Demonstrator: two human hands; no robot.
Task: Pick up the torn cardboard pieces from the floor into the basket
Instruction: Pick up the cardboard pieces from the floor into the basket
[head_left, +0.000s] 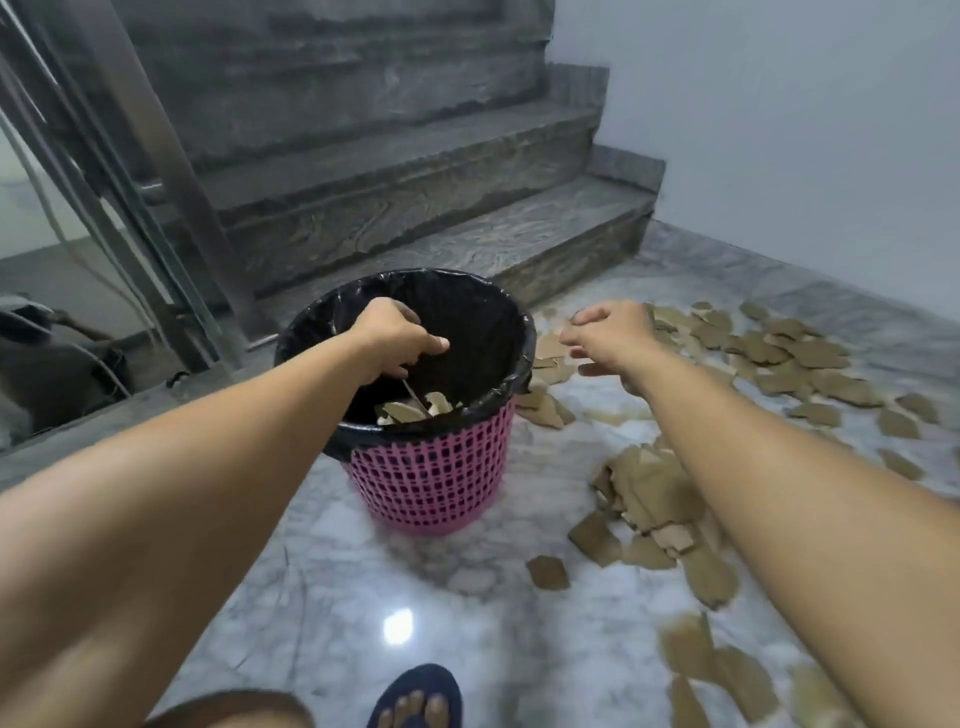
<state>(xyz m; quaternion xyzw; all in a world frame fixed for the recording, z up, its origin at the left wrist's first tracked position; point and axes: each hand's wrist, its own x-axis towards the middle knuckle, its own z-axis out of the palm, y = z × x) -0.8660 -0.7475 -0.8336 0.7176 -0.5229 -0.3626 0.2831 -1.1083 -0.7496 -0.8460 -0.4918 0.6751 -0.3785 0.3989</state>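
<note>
A pink plastic basket (431, 483) lined with a black bag stands on the marble floor, with several torn cardboard pieces (402, 410) inside. My left hand (395, 340) is over the basket's mouth, fingers curled around a thin cardboard piece (415, 397) that hangs edge-on below them. My right hand (610, 335) hovers to the right of the basket's rim with its fingers apart, holding nothing. Brown torn cardboard pieces (779, 358) lie scattered on the floor to the right, with a denser heap (649, 493) under my right forearm.
Grey stone stairs (415, 208) rise behind the basket, and a metal railing (156, 156) runs at the left. A white wall (805, 130) bounds the right side. My foot in a dark sandal (415, 699) is at the bottom edge. More cardboard (717, 670) lies at the lower right.
</note>
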